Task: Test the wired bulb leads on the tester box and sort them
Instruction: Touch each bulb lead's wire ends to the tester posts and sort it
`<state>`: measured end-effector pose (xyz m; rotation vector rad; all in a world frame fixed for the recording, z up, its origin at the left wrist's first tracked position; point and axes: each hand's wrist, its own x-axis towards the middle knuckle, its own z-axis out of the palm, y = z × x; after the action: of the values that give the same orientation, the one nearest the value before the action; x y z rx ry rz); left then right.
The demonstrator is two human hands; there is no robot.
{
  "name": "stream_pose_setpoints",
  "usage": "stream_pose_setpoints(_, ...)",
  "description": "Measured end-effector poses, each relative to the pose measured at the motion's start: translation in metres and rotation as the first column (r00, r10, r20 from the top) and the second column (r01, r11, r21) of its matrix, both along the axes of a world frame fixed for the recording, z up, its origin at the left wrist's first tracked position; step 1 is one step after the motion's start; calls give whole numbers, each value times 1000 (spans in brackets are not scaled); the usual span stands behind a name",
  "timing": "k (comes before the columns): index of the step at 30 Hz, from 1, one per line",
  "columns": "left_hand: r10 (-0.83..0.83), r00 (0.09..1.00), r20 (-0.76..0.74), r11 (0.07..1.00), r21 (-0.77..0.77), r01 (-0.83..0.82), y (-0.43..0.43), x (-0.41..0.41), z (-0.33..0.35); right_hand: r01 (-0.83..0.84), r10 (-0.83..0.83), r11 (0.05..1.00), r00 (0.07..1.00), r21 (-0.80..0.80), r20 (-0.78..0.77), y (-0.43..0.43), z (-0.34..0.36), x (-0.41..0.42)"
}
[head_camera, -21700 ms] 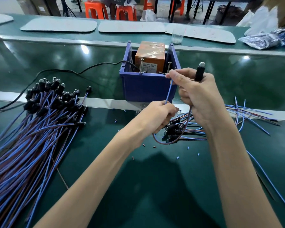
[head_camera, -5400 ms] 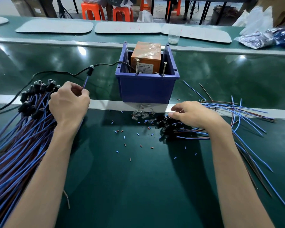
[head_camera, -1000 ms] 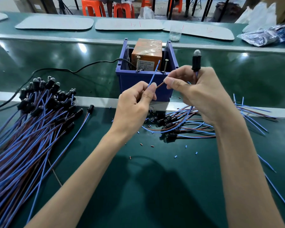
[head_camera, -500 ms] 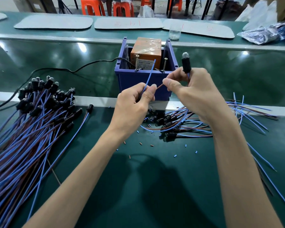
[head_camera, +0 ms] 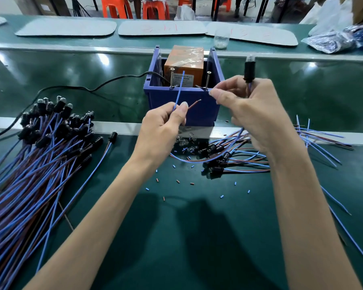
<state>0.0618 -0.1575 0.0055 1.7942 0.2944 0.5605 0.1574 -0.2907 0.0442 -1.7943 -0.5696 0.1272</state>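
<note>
Bulb lead (head_camera: 249,73) under test, held upright in front of the tester box (head_camera: 184,59), which sits in a blue bin (head_camera: 199,110). The right hand (head_camera: 254,114) grips the lead just below its black socket, fingers curled round the wires. The left hand (head_camera: 161,130) pinches the blue wire (head_camera: 179,95) and brown wire (head_camera: 194,103) near their stripped ends. The blue tip rises beside the left screw post (head_camera: 172,78); the brown tip is apart from the right screw post (head_camera: 208,79).

Likely faults: the two tips, pinched close together, may touch each other or the same post and give a false reading. A missed post would send a good lead to the wrong pile. The slack loop hangs over the unsorted leads (head_camera: 228,158) and may snag them. A larger pile of leads (head_camera: 40,147), presumably already sorted, lies to the left.
</note>
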Motion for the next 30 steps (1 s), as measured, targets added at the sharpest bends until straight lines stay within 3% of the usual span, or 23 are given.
stream_pose_setpoints(7,-105,994,-36,993,-63,103,-2,-1,1,-61,68,996,992,65,-104,-4,6,-4)
stream_pose_setpoints(11,-134,989,-69,991,-17,133,-3,-1,2,-84,107,987,981,139,-164,-6,8,-6)
stream_pose_setpoints(20,-104,990,-98,967,221,124,-4,-3,0,-120,126,989,988,82,-84,1,1,-7)
stream_pose_setpoints(26,-97,988,-122,954,270,127,-4,-3,-1,-121,122,992,992,28,-39,0,1,-5)
stream_pose_setpoints(30,-125,988,-94,965,219,143,-2,-4,0,-103,102,994,995,-33,-23,0,1,-3)
